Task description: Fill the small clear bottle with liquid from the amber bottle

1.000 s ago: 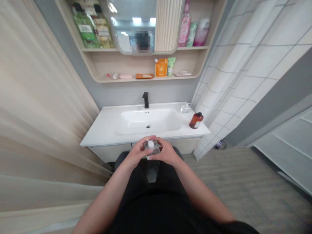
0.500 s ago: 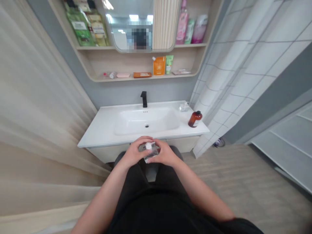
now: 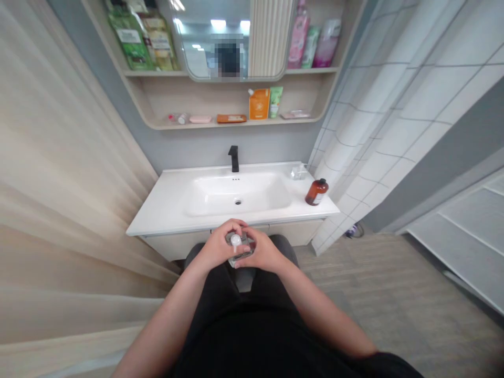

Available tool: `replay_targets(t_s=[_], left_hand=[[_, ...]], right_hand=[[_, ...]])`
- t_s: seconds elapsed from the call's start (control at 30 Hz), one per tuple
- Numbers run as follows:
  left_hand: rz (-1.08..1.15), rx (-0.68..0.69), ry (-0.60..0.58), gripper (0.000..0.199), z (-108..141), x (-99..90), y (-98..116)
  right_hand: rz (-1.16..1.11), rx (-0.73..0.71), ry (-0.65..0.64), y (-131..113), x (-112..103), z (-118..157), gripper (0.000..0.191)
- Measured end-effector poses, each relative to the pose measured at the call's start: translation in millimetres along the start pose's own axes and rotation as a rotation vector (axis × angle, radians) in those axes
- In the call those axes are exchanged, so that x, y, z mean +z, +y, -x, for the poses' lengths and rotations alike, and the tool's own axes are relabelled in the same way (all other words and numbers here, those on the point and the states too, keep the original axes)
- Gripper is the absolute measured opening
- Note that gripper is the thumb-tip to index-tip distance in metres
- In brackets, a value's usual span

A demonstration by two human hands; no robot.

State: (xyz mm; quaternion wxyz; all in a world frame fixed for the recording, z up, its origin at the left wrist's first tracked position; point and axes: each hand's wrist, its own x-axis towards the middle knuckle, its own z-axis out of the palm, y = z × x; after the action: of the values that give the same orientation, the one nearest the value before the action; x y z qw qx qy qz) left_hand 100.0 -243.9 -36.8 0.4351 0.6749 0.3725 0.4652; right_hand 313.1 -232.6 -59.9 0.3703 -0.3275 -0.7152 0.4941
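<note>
Left hand (image 3: 216,247) and right hand (image 3: 265,251): both closed around a clear square glass bottle (image 3: 241,256) with white cap, held just short of the front edge of a white basin vanity (image 3: 165,221). Risk: a loosened grip could drop the smooth glass to the grey floor (image 3: 354,294). Beyond: amber bottle (image 3: 316,192) near front right corner; clear soap dish (image 3: 298,172) at back right corner; black faucet (image 3: 233,159) at back edge.

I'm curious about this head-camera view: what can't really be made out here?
The clear bottle: the left hand and right hand cover most of it, hiding its full shape and any label.
The amber bottle: its label is too small to read.
The pink bottle: the top edge of the view cuts it off.
The mirror: a pixelated patch blurs part of the reflection.
</note>
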Motion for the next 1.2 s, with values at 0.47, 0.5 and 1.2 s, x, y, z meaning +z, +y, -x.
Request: replay_targets(t_s=[0.47,0.5,1.2], left_hand=[[0.022,-0.004,0.163,0.036,0.5,-0.6,10.2],[0.004,0.013,0.169,0.034,0.2,-1.0,12.7],[-0.431,0.027,0.229,0.032,8.5,-19.7,36.1]], right_hand=[[0.011,0.017,0.058,10.8,-1.2,0.5,0.089],[0.009,0.02,0.063,10.8,-1.5,0.4,0.088],[0.013,0.05,0.144,22.0,-6.3,0.3,0.088]])
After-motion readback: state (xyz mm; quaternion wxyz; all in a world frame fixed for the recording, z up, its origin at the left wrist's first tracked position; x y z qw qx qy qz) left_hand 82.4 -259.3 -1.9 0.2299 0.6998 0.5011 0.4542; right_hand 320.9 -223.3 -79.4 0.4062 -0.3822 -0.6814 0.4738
